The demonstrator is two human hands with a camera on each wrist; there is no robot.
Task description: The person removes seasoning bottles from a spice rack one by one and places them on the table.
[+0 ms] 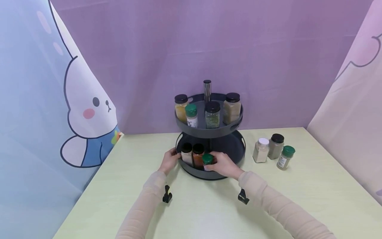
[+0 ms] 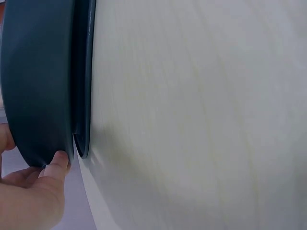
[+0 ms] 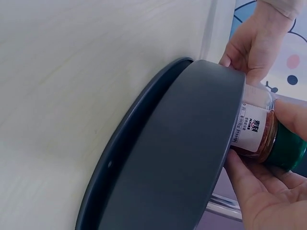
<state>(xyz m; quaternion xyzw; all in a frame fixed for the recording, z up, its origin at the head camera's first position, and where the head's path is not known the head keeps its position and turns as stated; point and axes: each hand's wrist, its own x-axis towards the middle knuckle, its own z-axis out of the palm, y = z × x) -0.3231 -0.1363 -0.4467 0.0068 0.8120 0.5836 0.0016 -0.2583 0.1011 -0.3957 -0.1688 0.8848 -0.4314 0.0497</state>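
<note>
Ten jars in view, and two round trays share them with the table (image 1: 209, 212)! The upper tray (image 1: 206, 133) carries four: a jar of yellow powder (image 1: 180, 109) at the left, a green-capped shaker (image 1: 191, 116) just beside it, a jar of green flakes (image 1: 212, 116) near the middle, a jar of tan powder (image 1: 232, 109) at the right.

Down to the lower tray (image 1: 197, 172), three on its near left side: a jar of whitish contents (image 1: 187, 156), a jar of reddish contents (image 1: 198, 157), and, just right of them, the green-lidded jar (image 1: 207, 158), upright, white label out, reddish contents at its foot. That's the one in the right hand (image 1: 224, 164): thumb on one side, fingers on the other, clamped on it at the near wall. Whether its base touches the tray floor, I cannot tell.

Over on the left, the left hand (image 1: 170, 160) has thumb and fingers gripping the lower tray's wall.

Right of the trays, three more stand on the table: a white-capped jar (image 1: 261, 151), a black-capped jar of greyish contents (image 1: 276, 146) and, nearest, a green-capped jar (image 1: 285, 158). Lid count: six black, three green, one white!
</note>
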